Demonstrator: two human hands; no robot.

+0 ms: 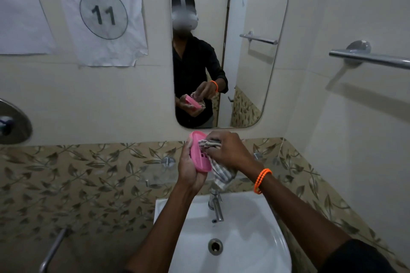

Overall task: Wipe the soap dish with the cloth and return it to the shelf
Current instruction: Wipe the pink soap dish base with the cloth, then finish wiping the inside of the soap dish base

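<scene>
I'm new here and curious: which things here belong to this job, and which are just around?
In use: pink soap dish in left hand; striped cloth in right hand.

Just around: mirror, washbasin, tap, towel rail, workstation 11 sign.

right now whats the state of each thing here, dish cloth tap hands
soap dish: off the shelf, tilted, held in the left hand
cloth: bunched, pressed into the dish by the right hand
tap: no water seen running
sink: basin looks empty, drain open
towel bar: nothing hanging on it
</scene>
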